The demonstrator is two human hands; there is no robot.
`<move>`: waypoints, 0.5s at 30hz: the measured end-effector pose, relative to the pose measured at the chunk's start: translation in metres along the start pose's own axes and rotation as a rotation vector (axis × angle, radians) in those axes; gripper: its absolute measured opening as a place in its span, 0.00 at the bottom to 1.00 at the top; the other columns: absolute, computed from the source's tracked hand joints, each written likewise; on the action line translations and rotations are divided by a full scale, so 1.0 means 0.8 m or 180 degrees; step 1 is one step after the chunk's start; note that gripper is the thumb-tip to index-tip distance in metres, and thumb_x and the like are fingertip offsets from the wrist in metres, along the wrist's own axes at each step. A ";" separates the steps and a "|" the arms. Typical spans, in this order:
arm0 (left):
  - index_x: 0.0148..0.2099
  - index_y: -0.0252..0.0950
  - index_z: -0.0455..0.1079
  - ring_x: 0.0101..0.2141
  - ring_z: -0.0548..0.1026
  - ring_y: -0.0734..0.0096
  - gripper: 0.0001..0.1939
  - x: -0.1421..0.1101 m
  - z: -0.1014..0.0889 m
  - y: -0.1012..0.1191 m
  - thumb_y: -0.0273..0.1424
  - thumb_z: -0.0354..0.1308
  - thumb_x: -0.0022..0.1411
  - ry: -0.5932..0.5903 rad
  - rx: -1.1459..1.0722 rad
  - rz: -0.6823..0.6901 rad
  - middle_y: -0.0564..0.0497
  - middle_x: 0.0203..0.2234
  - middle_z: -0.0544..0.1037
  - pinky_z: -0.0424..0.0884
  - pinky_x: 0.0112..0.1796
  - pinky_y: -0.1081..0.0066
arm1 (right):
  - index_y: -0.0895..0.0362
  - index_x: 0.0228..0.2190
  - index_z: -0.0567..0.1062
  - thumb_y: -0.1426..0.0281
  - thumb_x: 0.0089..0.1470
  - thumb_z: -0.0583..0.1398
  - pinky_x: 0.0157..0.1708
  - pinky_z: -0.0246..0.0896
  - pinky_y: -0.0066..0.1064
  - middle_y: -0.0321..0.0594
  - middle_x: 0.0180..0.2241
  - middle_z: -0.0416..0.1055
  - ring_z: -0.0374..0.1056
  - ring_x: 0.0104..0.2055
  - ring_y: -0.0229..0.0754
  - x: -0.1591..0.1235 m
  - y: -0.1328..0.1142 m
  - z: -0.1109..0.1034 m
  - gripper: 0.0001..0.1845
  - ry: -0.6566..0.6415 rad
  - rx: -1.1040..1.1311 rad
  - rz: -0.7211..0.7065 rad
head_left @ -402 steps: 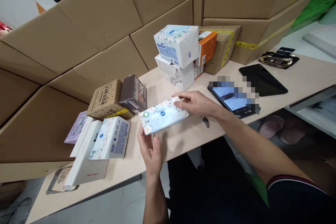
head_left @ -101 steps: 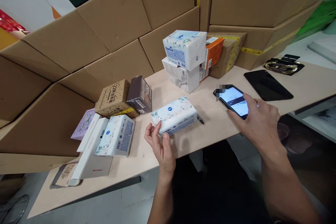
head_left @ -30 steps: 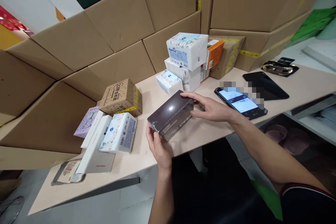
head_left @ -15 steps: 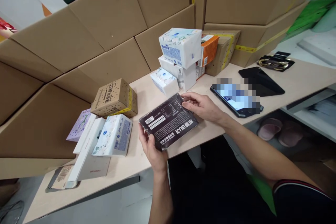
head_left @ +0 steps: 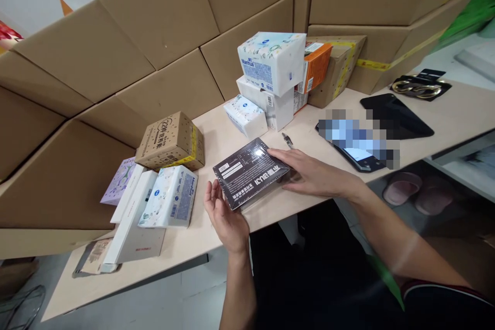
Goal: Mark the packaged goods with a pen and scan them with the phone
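A dark brown tissue pack point(head_left: 250, 172) with white print lies flat on the pale table point(head_left: 270, 201), label side up. My left hand point(head_left: 226, 216) cups its near left corner, fingers curled under the edge. My right hand point(head_left: 309, 172) holds its right end, fingers laid along the side. A pen point(head_left: 287, 140) lies just beyond the pack. A phone point(head_left: 358, 152) with a lit screen rests to the right of my right hand.
A kraft tissue box point(head_left: 172, 142), a floral pack point(head_left: 172, 198), a lilac pack point(head_left: 119, 188) and white flat boxes point(head_left: 127, 224) sit at left. Stacked floral packs point(head_left: 270, 62), a small pack point(head_left: 245, 116) and an orange pack point(head_left: 317, 64) stand behind. Cardboard cartons point(head_left: 154, 26) wall the back. A black pad point(head_left: 394, 116) lies right.
The dark pack has been lowered from a tilted hold to lie flat on the table. My right hand slid along its right end; my left hand stays at the near corner.
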State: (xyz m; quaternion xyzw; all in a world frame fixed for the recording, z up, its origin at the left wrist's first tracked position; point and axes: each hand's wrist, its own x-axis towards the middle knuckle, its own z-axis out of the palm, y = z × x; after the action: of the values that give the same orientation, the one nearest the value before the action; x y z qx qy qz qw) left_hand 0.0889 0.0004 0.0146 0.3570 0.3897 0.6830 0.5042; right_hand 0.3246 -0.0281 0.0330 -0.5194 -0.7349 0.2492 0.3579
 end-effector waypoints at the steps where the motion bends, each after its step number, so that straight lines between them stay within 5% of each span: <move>1: 0.60 0.46 0.66 0.61 0.67 0.62 0.24 -0.001 0.000 0.001 0.42 0.57 0.63 -0.0005 0.0018 0.0023 0.47 0.59 0.69 0.70 0.52 0.69 | 0.41 0.68 0.52 0.62 0.55 0.65 0.64 0.58 0.57 0.38 0.67 0.59 0.60 0.66 0.52 0.000 -0.001 0.001 0.45 0.0031 0.0115 0.0052; 7: 0.62 0.45 0.65 0.60 0.69 0.57 0.25 -0.002 -0.001 0.002 0.45 0.50 0.65 -0.0219 -0.0030 0.0192 0.45 0.62 0.68 0.73 0.51 0.63 | 0.44 0.65 0.61 0.58 0.57 0.64 0.54 0.71 0.45 0.42 0.64 0.63 0.72 0.53 0.47 0.002 -0.007 0.008 0.37 0.0586 0.1281 0.0257; 11: 0.62 0.45 0.65 0.65 0.62 0.55 0.27 -0.006 0.000 0.001 0.47 0.51 0.64 -0.0340 0.0121 0.0748 0.45 0.62 0.68 0.64 0.61 0.57 | 0.46 0.64 0.64 0.54 0.58 0.62 0.40 0.75 0.38 0.45 0.61 0.66 0.74 0.40 0.42 0.005 -0.013 0.015 0.35 0.1145 0.1363 0.0413; 15: 0.63 0.46 0.64 0.66 0.62 0.51 0.29 -0.013 0.000 -0.001 0.49 0.52 0.63 -0.0454 0.0342 0.1228 0.46 0.62 0.68 0.59 0.64 0.51 | 0.48 0.65 0.63 0.48 0.58 0.59 0.31 0.72 0.36 0.44 0.50 0.74 0.68 0.28 0.38 0.006 -0.026 0.015 0.37 0.1248 0.1139 0.0595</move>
State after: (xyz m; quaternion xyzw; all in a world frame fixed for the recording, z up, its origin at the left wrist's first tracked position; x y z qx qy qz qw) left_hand 0.0918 -0.0093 0.0130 0.4989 0.3133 0.7181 0.3706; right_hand 0.3024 -0.0307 0.0423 -0.5517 -0.5448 0.3017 0.5547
